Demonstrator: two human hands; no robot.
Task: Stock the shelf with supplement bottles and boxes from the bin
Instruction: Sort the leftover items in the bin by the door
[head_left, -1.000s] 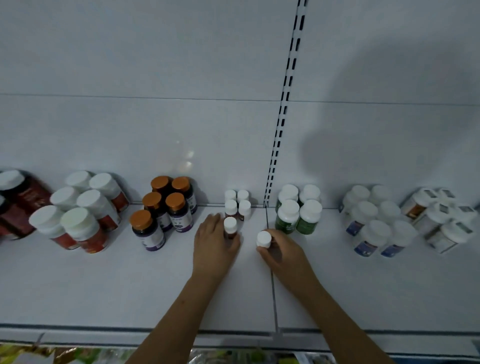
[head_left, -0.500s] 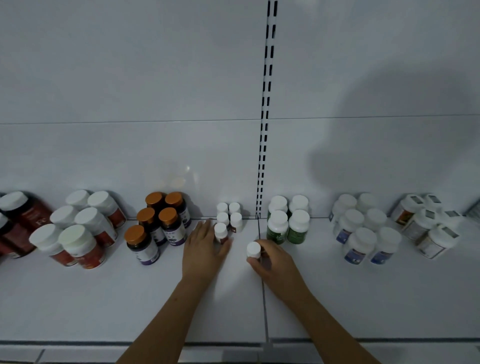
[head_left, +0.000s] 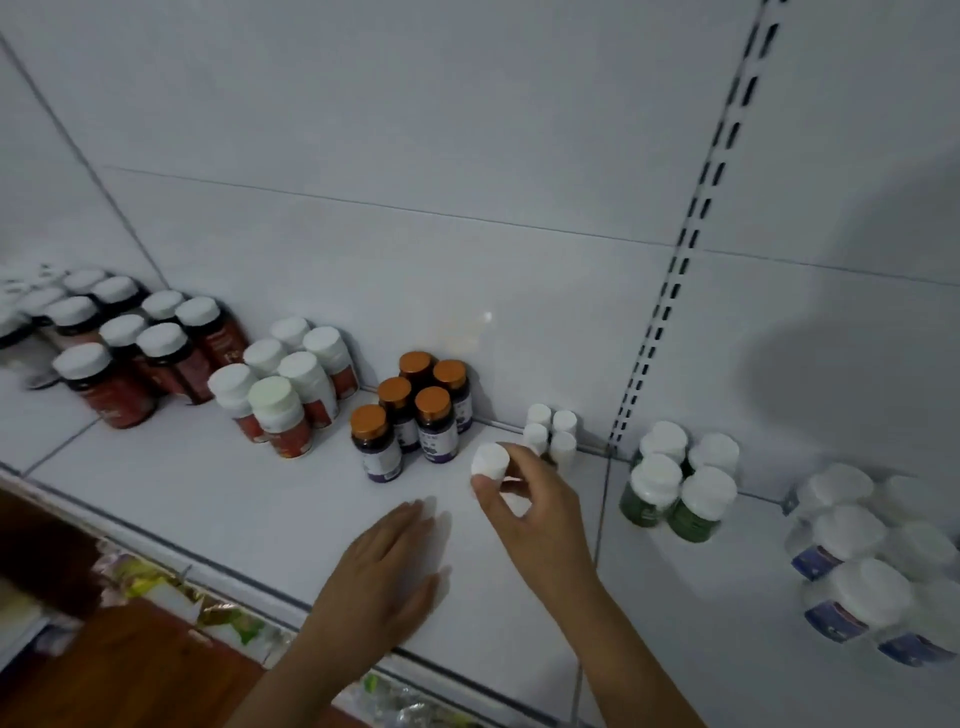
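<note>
My right hand (head_left: 535, 512) pinches a small white-capped bottle (head_left: 490, 460) just in front of a cluster of several small white-capped bottles (head_left: 551, 431) at the back of the white shelf (head_left: 208, 483). My left hand (head_left: 387, 571) hovers flat and blurred over the shelf's front part, fingers straight, holding nothing. Whether the held bottle touches the shelf is hidden by my fingers.
Orange-capped dark bottles (head_left: 415, 410) stand left of the small cluster. Red-labelled white-capped bottles (head_left: 280, 384) and dark red bottles (head_left: 135, 353) fill the far left. Green bottles (head_left: 680, 483) and blue-labelled white bottles (head_left: 872, 561) stand to the right. A slotted upright (head_left: 691, 218) runs up the back wall.
My left hand let go of its small bottle and drew back toward the shelf front. My right hand carried its bottle left toward the small cluster. The view swung left.
</note>
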